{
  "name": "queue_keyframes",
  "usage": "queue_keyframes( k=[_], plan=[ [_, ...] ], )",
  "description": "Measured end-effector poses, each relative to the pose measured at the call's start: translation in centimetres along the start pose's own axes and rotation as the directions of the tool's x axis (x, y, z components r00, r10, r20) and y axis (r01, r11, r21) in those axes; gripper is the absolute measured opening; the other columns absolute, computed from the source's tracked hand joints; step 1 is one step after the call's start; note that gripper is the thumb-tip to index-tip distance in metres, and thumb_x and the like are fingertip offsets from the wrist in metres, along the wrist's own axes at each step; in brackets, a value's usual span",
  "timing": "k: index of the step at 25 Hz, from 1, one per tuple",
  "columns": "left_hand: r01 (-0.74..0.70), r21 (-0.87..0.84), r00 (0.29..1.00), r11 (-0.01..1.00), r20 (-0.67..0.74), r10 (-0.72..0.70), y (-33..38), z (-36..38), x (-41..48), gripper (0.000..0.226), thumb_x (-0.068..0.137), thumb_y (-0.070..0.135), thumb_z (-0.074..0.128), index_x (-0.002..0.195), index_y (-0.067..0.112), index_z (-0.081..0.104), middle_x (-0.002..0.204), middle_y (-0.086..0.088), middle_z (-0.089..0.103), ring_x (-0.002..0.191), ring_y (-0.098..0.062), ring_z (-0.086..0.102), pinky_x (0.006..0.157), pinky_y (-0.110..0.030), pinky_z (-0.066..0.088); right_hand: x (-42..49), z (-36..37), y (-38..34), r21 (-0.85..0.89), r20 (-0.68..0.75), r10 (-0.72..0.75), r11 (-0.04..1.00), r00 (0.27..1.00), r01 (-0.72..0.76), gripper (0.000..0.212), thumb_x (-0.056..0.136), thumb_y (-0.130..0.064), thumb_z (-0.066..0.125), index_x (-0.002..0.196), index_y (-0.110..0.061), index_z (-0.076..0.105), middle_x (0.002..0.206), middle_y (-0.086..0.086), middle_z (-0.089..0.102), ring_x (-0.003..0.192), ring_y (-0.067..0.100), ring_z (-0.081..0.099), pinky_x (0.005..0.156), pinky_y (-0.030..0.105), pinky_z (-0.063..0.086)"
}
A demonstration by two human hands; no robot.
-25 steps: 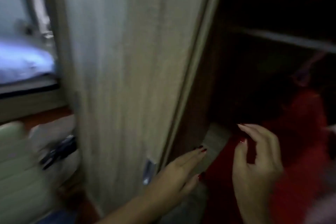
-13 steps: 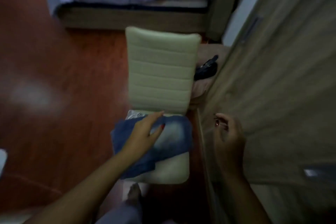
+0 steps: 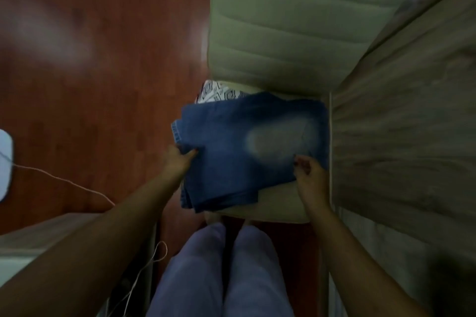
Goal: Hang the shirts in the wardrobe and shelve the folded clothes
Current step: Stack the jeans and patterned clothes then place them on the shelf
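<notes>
Folded blue jeans (image 3: pixel 231 141) with a faded pale patch lie on the seat of a cream padded chair (image 3: pixel 280 203). My left hand (image 3: pixel 180 159) grips their left edge, thumb on top. At the right near corner my right hand (image 3: pixel 307 175) pinches the denim. A folded black-and-white patterned cloth (image 3: pixel 219 92) peeks out from under the far edge of the jeans. The wardrobe door (image 3: pixel 412 121), pale wood grain, stands along the chair's right side.
Red-brown wooden floor (image 3: pixel 103 59) spreads to the left. A thin cord (image 3: pixel 77 186) runs across it from a white object (image 3: pixel 5 162) at the left edge. My legs in lilac trousers (image 3: pixel 221 273) stand in front of the chair. A pale surface (image 3: pixel 38 237) sits at lower left.
My view swung from the wardrobe interior and red garment down to the chair. Both hands came away from the wardrobe and took hold of the folded jeans.
</notes>
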State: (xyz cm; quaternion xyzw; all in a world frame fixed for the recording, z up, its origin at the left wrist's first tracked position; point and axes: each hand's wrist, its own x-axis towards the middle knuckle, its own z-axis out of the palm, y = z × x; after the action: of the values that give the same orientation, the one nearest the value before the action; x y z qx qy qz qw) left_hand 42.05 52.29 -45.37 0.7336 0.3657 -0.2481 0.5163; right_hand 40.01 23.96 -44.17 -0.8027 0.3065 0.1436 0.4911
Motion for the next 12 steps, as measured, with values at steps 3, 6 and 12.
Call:
queue_keyframes(
  k=[3, 6, 12],
  plan=[
    [0.098, -0.007, 0.990, 0.995, -0.098, -0.098, -1.8, 1.0, 3.3, 0.043, 0.085, 0.022, 0.068, 0.117, -0.005, 0.057, 0.118, -0.018, 0.058, 0.108, -0.030, 0.058, 0.080, -0.033, 0.046, 3.1, 0.7, 3.2, 0.142, -0.068, 0.282, 0.952, 0.957, -0.271, 0.021, 0.092, -0.017, 0.055, 0.109, -0.010, 0.066, 0.112, 0.006, 0.063, 0.102, 0.023, 0.061, 0.096, 0.042, 0.051],
    [0.131, 0.001, 0.985, 0.991, -0.109, -0.130, -3.3, 1.4, 5.1, 0.068, 0.074, 0.043, 0.075, 0.123, 0.003, 0.050, 0.132, -0.015, 0.046, 0.113, -0.030, 0.054, 0.093, -0.043, 0.049, 5.8, 0.5, 5.2, 0.270, -0.141, 0.427, 0.885, 0.893, -0.380, 0.012, 0.090, -0.023, 0.059, 0.078, -0.024, 0.064, 0.093, -0.002, 0.065, 0.095, 0.023, 0.062, 0.091, 0.041, 0.052],
    [-0.104, 0.062, 0.972, 0.993, -0.206, 0.115, -3.1, 2.9, 4.7, 0.053, 0.078, 0.045, 0.068, 0.118, 0.017, 0.048, 0.123, -0.007, 0.057, 0.109, -0.024, 0.057, 0.092, -0.050, 0.050, 8.7, 0.0, 7.5, 0.432, -0.176, 0.581, 0.771, 0.795, -0.468, 0.045, 0.077, -0.041, 0.060, 0.098, -0.002, 0.066, 0.101, 0.013, 0.070, 0.085, 0.030, 0.065, 0.068, 0.032, 0.049]
  ],
)
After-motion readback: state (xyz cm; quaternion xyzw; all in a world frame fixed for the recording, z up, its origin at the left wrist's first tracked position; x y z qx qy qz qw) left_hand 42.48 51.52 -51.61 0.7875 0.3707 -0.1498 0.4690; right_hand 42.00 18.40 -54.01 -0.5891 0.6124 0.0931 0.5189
